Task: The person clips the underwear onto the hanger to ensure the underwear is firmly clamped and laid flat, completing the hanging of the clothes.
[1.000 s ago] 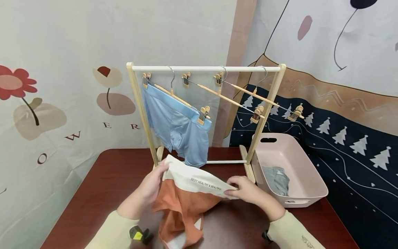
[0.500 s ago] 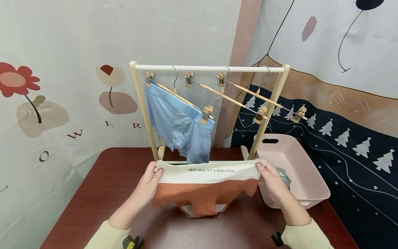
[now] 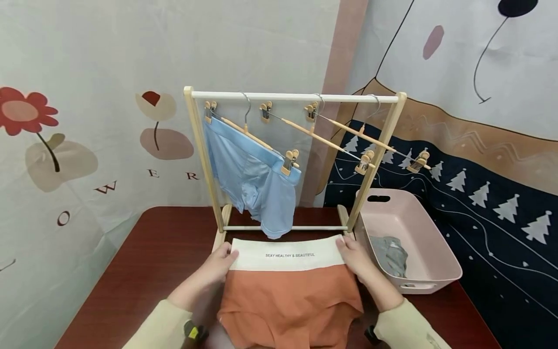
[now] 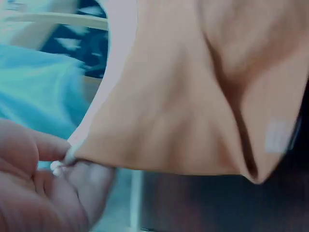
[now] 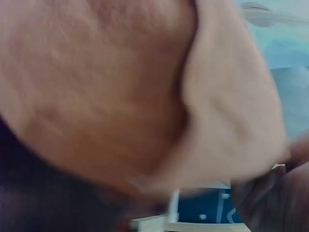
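Orange underpants (image 3: 287, 295) with a wide white waistband hang spread between both hands over the front of the table, lettering facing me. My left hand (image 3: 219, 264) pinches the left end of the waistband between thumb and fingers. At the opposite end my right hand (image 3: 358, 258) pinches the other corner. The left wrist view shows thumb and fingertips on the band's edge, with the orange cloth (image 4: 169, 106) stretching away. In the right wrist view the cloth (image 5: 120, 96) is blurred and covers most of the picture. Behind, light blue shorts (image 3: 257, 174) are clipped to a hanger on the rack.
A small wooden rack (image 3: 296, 97) stands at the back of the dark red table (image 3: 144, 271). Two bare clip hangers (image 3: 322, 138) hang from its bar, right of the shorts. A pink basket (image 3: 425, 232) with a grey garment (image 3: 390, 254) stands at the right.
The right hand has taken the waistband's far corner, and the band went from slanted and folded to level. The underpants were stretched wide and raised, then lowered and drawn slightly narrower, their front hanging down.
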`<state>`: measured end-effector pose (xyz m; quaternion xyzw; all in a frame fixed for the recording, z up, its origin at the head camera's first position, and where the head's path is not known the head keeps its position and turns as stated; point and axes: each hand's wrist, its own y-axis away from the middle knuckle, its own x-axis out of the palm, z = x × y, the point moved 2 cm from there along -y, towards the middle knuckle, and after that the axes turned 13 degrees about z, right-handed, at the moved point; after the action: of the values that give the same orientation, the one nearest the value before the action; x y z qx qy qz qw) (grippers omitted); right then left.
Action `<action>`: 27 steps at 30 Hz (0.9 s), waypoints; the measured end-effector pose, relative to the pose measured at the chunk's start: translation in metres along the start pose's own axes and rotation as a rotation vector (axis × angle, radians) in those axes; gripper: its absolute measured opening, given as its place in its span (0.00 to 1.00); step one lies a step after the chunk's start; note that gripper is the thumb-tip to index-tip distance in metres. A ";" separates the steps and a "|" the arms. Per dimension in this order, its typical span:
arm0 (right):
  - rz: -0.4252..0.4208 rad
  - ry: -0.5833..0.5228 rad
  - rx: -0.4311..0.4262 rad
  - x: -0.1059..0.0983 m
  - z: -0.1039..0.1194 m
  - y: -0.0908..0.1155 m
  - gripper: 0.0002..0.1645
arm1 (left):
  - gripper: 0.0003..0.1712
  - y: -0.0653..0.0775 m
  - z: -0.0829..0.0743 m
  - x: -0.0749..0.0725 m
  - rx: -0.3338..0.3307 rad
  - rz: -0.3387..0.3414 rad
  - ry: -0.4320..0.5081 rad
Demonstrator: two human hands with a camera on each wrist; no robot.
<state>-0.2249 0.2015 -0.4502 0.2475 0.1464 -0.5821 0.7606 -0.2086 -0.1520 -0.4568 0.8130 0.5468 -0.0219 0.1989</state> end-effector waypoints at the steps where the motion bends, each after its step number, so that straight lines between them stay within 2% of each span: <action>1: -0.004 0.066 0.006 0.004 -0.003 -0.006 0.25 | 0.11 -0.006 0.004 0.001 -0.001 -0.029 -0.095; 4: -0.028 0.259 0.013 0.012 -0.013 -0.024 0.23 | 0.12 -0.023 0.012 0.002 -0.025 -0.090 -0.351; 5: -0.037 0.318 0.019 0.014 -0.015 -0.029 0.23 | 0.12 -0.027 0.014 0.003 -0.026 -0.108 -0.410; 9: -0.094 0.561 0.048 0.022 -0.019 -0.043 0.20 | 0.09 -0.040 0.021 0.006 -0.030 -0.200 -0.509; 11: -0.121 0.669 0.026 0.027 -0.017 -0.044 0.17 | 0.13 -0.044 0.022 0.010 -0.003 -0.252 -0.549; 13: -0.129 0.764 -0.036 0.034 -0.014 -0.042 0.16 | 0.22 -0.045 0.020 0.016 0.046 -0.269 -0.638; 15: -0.110 0.839 -0.127 0.043 -0.011 -0.037 0.20 | 0.31 -0.043 0.018 0.027 0.080 -0.218 -0.751; 18: 0.007 0.897 -0.223 0.057 -0.010 -0.027 0.28 | 0.42 -0.038 0.018 0.046 0.082 -0.029 -0.876; 20: 0.123 0.890 -0.212 0.064 -0.013 -0.019 0.37 | 0.50 -0.034 0.022 0.056 0.039 0.100 -0.917; 21: 0.181 0.883 -0.188 0.066 -0.016 -0.016 0.42 | 0.53 -0.031 0.024 0.061 0.014 0.140 -0.918; 24: 0.302 0.876 -0.104 0.069 -0.026 -0.008 0.55 | 0.63 -0.026 0.030 0.068 -0.038 0.186 -0.922; 27: 0.342 0.868 -0.053 0.065 -0.034 -0.003 0.62 | 0.71 -0.022 0.033 0.071 -0.044 0.181 -0.901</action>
<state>-0.2071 0.1662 -0.5121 0.4692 0.4229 -0.2872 0.7201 -0.1940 -0.0935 -0.5118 0.7624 0.3328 -0.3441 0.4354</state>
